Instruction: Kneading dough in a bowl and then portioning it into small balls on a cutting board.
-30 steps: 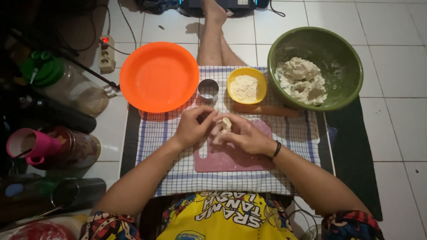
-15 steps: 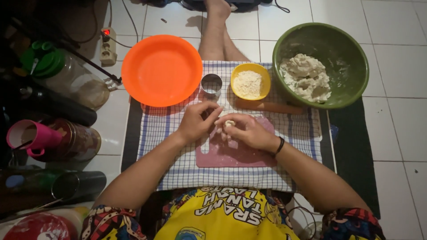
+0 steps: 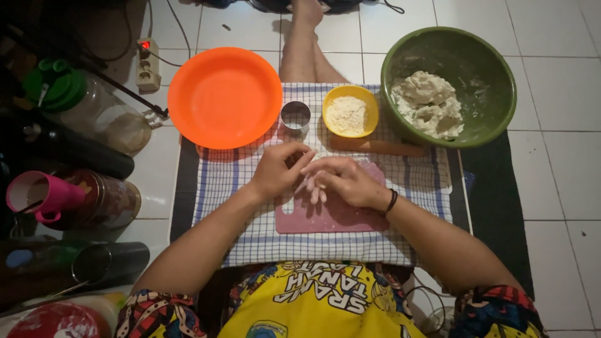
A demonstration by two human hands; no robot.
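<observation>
Both hands over pink cutting board point(image 3: 325, 216) on checked cloth point(image 3: 250, 188). Left hand point(image 3: 278, 172) loosely curled, cannot tell if it grips anything. Right hand point(image 3: 341, 181) flat, fingers together, pressing down on the board; dough piece likely beneath, hidden. Best kept to light, even pressure, palm centred. Green bowl point(image 3: 488, 81) holds dough lump point(image 3: 429, 103), yellow bowl point(image 3: 372, 103) flour, orange plate point(image 3: 225, 97) bare, metal ring cutter point(image 3: 295, 117) beside it

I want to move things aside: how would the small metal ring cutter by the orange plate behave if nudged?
The metal ring cutter stands on its open end on the checked cloth, so it would probably slide or drag rather than roll. It looks thin-walled and hollow, likely light. Tipped onto its side, it could roll.
</observation>
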